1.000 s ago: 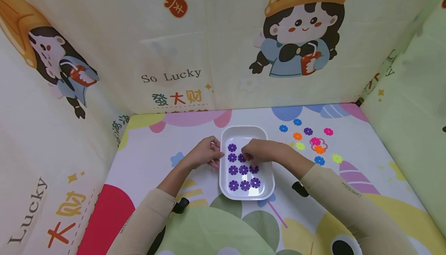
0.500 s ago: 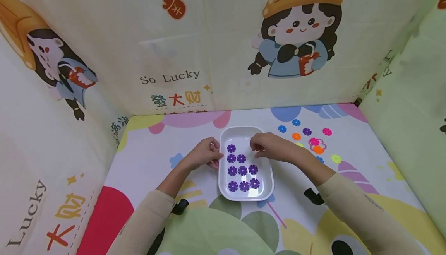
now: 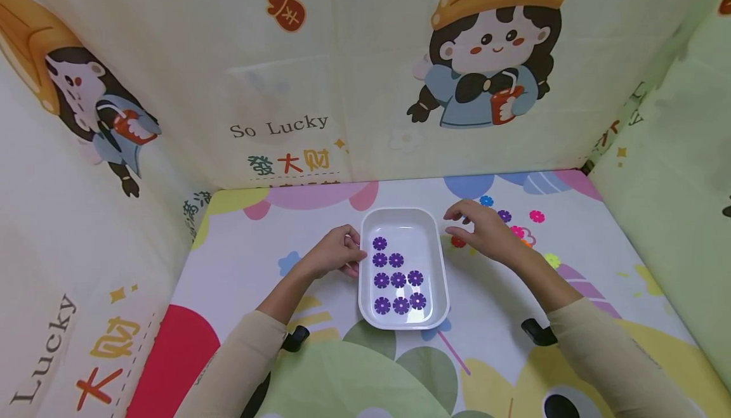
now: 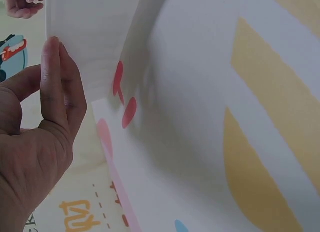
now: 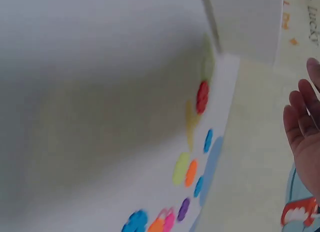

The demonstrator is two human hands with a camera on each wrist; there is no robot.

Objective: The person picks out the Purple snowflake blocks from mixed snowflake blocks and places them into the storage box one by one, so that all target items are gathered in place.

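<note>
A white tray (image 3: 440,291) lies on the patterned cloth, holding several purple flower-shaped pieces (image 3: 398,280) in rough rows. At its left side my left hand (image 3: 335,251) grips the rim. The left wrist view has the fingers of that hand (image 4: 55,102) against the outer wall of the tray (image 4: 90,37). Just off the tray's right side hovers my right hand (image 3: 485,231), thumb and fingers apart with nothing visible between them. A red flower piece (image 3: 458,241) lies beneath its thumb. The right wrist view shows only part of this hand (image 5: 306,127), at the right edge.
Loose flower pieces in blue (image 3: 486,200), purple (image 3: 504,216), pink (image 3: 537,216) and yellow-green (image 3: 551,260) lie right of the tray. My right hand and forearm partly cover this group. A printed fabric wall (image 3: 365,88) rises behind the table, with others at both sides.
My right hand has lifted off the pieces inside the tray, moved right past the rim, and spread its fingers. The left hand and the tray have stayed in place.
</note>
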